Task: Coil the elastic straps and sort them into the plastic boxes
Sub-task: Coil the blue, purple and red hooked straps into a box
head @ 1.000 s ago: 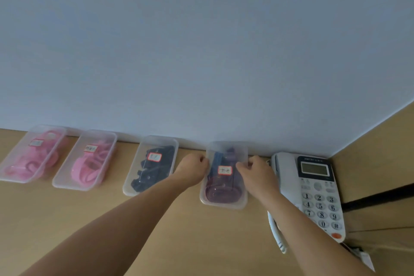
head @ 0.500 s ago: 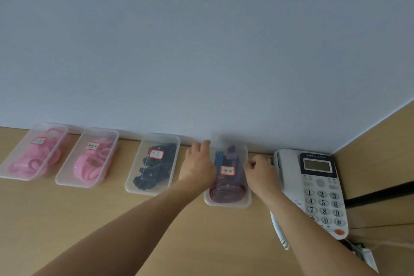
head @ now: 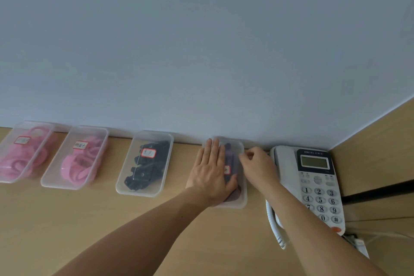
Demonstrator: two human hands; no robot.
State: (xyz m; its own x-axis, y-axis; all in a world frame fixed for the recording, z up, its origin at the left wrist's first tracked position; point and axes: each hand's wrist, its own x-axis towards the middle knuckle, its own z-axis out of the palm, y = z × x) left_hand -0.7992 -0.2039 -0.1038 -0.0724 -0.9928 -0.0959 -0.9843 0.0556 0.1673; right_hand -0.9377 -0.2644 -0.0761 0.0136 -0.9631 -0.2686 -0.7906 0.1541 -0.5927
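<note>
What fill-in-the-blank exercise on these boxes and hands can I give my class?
The left hand lies flat on the box beside the ____. Along the wall stand ____ plastic boxes. The third box from the left holds ____ straps. Missing: telephone; four; black.

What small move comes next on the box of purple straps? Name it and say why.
Probably press the right rim down to seat the lid. The left hand lies flat on top of the rightmost box, over the purple straps, while the right hand has its fingers curled at that box's right edge; whether it grips is unclear.
</note>
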